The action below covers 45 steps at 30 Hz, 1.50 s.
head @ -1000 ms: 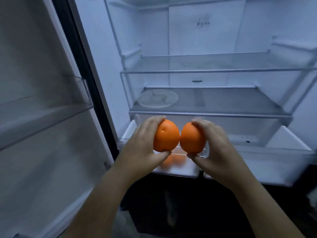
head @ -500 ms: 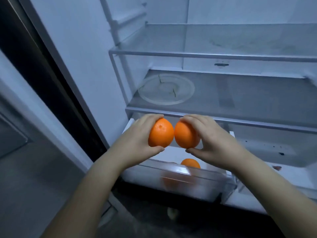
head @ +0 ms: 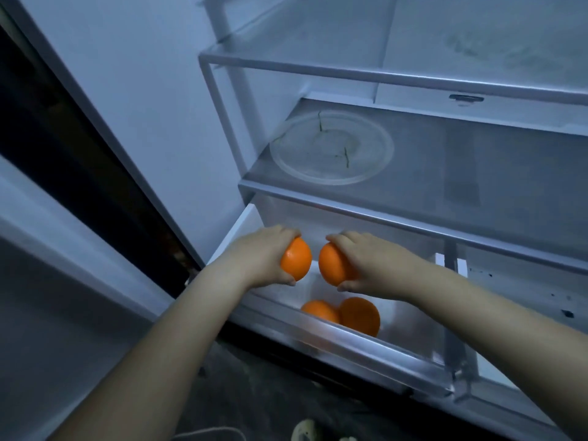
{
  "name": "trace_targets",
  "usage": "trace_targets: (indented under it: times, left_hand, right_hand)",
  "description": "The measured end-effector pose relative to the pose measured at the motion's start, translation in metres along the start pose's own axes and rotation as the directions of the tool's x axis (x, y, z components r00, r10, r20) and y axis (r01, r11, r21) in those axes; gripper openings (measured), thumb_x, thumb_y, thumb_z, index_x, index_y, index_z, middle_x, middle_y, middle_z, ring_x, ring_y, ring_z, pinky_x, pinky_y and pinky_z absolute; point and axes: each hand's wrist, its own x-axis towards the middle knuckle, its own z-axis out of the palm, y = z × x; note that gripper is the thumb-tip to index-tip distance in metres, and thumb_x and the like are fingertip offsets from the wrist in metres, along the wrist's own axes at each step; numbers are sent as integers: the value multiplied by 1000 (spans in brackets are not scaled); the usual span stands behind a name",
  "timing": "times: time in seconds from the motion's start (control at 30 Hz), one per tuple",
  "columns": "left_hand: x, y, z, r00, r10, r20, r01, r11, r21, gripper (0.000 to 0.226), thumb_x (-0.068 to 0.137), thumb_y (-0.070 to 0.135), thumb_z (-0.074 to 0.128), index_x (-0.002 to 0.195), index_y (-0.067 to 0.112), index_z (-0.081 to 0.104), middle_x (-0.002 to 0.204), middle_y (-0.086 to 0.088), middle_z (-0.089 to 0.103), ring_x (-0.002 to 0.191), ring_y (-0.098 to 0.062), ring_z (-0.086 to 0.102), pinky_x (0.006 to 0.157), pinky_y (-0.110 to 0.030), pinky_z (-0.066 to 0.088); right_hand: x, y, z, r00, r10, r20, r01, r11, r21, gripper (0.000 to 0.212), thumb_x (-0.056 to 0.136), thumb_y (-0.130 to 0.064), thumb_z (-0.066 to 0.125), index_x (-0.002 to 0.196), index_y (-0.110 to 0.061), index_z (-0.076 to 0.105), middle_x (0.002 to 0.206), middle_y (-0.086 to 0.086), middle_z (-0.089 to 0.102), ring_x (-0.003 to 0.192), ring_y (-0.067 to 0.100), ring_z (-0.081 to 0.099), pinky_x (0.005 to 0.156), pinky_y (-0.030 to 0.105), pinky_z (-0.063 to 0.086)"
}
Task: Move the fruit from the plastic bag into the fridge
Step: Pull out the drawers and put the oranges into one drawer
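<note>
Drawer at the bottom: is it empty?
No, two oranges lie in the drawer, below the left hand and right hand.

No legible text, label, brand, number or sign is found on any surface in view. The small grey fitting (head: 466,98) on the rear wall of the white fridge (head: 152,90) is too small and blurred to tell whether it bears a marking.
</note>
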Motion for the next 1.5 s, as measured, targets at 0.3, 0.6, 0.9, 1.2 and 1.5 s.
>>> trace_targets:
  times: [0.3,0.6,0.9,1.2,1.5]
  left_hand:
    - [44,-5,14,947,-102,306,63,989,134,91,69,44,77,143,25,27,142,-2,42,122,-27,47,95,-40,43]
    - [61,-14,46,899,-143,414,93,986,138,88,73,39,76,145,26,26,145,-3,39,124,-28,45,97,-40,43]
    - [66,-14,58,890,-148,432,72,980,188,86,76,41,72,146,23,25,147,-3,37,125,-28,45,97,-39,44]
    - [72,-18,64,862,-159,482,67,977,202,91,76,45,71,148,25,19,150,-3,31,130,-28,40,101,-42,41]
    - [60,-12,48,935,-139,328,119,990,79,81,82,47,64,147,22,23,152,-3,30,134,-24,36,106,-36,34]
  right_hand:
    - [44,9,32,987,-25,158,36,997,-68,77,75,-42,72,136,-17,32,129,6,45,113,24,46,82,34,44]
    - [55,12,61,971,-27,240,43,997,-61,80,78,-40,69,143,-17,28,134,8,42,119,25,42,92,36,44]
    - [61,14,75,966,-30,256,45,998,-53,85,77,-40,71,144,-15,25,139,10,40,123,26,41,99,36,40]
    - [62,13,81,958,-77,278,95,994,-53,86,80,-42,67,147,-15,20,142,10,36,126,26,37,102,37,38]
    - [57,10,66,977,-79,200,84,996,-17,73,83,-42,62,143,-14,30,139,9,40,124,24,38,99,36,39]
